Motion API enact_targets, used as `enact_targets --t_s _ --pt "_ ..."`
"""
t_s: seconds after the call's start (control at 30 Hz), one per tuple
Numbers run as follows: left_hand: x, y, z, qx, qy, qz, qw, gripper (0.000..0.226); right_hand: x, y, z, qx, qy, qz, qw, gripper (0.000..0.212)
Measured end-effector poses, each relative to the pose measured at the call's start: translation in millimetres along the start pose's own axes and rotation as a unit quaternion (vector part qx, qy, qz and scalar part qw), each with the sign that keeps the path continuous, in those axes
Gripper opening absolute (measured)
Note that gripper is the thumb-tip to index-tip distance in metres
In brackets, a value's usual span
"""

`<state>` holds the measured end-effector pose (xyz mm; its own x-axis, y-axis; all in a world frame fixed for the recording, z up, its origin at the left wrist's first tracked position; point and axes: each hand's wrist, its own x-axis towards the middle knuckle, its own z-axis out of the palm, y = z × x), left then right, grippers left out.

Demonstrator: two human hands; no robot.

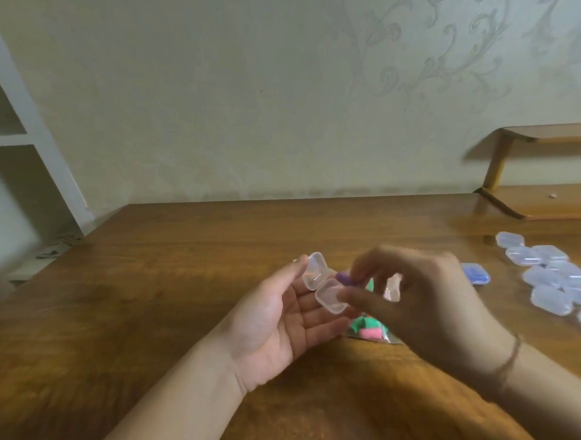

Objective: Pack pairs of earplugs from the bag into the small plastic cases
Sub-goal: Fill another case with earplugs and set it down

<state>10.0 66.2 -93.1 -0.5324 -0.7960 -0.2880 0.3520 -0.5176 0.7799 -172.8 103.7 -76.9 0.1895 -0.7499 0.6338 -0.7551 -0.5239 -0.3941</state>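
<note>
Left hand [281, 324] palm up over the middle of the wooden table [152, 311], fingers loosely curled round an open clear plastic case [323, 285], hinged lid up, base toward the right hand. Right hand [418, 300] just beside it, back to the camera, fingertips pinching a purple earplug [342, 279] right at the case edge; whether the plug touches the case cannot be told, the hand is motion-blurred. Clear bag of earplugs [369, 331] lies on the table under and between the hands, green and pink plugs visible inside, mostly hidden by the right hand. Pile of closed clear cases [554, 276] at the table's right edge, touching and overlapping each other. One case holding blue earplugs [475, 275] sits between the right hand and the pile. Thin bracelet [507, 360] on the right wrist. Wooden shelf riser [550, 199] at the far right corner. No readable writing or labels on anything.
</note>
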Motion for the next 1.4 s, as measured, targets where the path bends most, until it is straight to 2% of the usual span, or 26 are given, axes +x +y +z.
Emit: enact_targets --t_s 0.13,0.37,0.47,0.53,0.67,0.7,0.83,0.93,1.03,1.13,1.17,1.27,1.4 --pt "-0.3 -0.1 -1.1 -0.014 -0.008 -0.008 1.0 0.051 -5.9 4.8 16.9 -0.034 -0.022 -0.042 0.998 0.016" --pt "2.4 0.0 -4.8 -0.015 0.004 -0.016 1.0 0.052 -7.4 7.0 20.8 -0.072 -0.068 -0.082 0.992 0.035" --pt "1.9 0.2 -4.8 -0.014 0.009 -0.017 1.0 0.052 -6.3 8.7 17.1 -0.063 -0.078 -0.096 0.99 0.033" --pt "1.4 2.3 -4.8 -0.027 0.008 -0.016 0.999 0.052 -1.7 13.2 6.4 -0.034 -0.056 -0.07 0.995 0.031" --pt "0.4 5.6 -3.1 -0.056 0.021 -0.024 0.998 0.053 6.3 25.5 -11.3 0.078 0.01 0.048 0.996 0.016" --pt "0.4 4.3 -1.6 -0.062 0.021 -0.027 0.997 0.054 5.9 27.2 -8.2 0.092 -0.002 0.061 0.994 0.012" --pt "1.9 -0.4 0.8 -0.044 0.022 -0.029 0.998 0.054 3.2 29.3 7.8 0.074 -0.11 0.091 0.987 0.017" --pt "2.6 6.1 -2.9 -0.026 0.045 -0.008 0.999 0.052 7.8 40.1 -4.7 0.047 -0.096 0.109 0.988 0.021" --pt "2.5 8.8 -4.3 -0.018 0.062 -0.004 0.998 0.051 9.0 46.3 -15.0 -0.001 -0.131 0.085 0.988 0.02" --pt "2.0 5.9 -1.3 -0.013 0.061 -0.013 0.998 0.05 3.8 42.1 -10.1 -0.112 -0.169 0.002 0.979 0.013" --pt "1.4 6.0 -0.9 -0.015 0.058 -0.012 0.998 0.05 2.3 39.1 -7.0 -0.142 -0.172 -0.022 0.975 0.02" --pt "0.9 9.1 -2.4 -0.022 0.058 0.003 0.998 0.052 -1.1 37.2 1.7 -0.165 -0.167 -0.051 0.971 0.037" --pt "0.6 9.6 -3.0 -0.013 0.062 0.002 0.998 0.052 -2.2 43.6 3.0 -0.161 -0.179 -0.057 0.969 0.03"
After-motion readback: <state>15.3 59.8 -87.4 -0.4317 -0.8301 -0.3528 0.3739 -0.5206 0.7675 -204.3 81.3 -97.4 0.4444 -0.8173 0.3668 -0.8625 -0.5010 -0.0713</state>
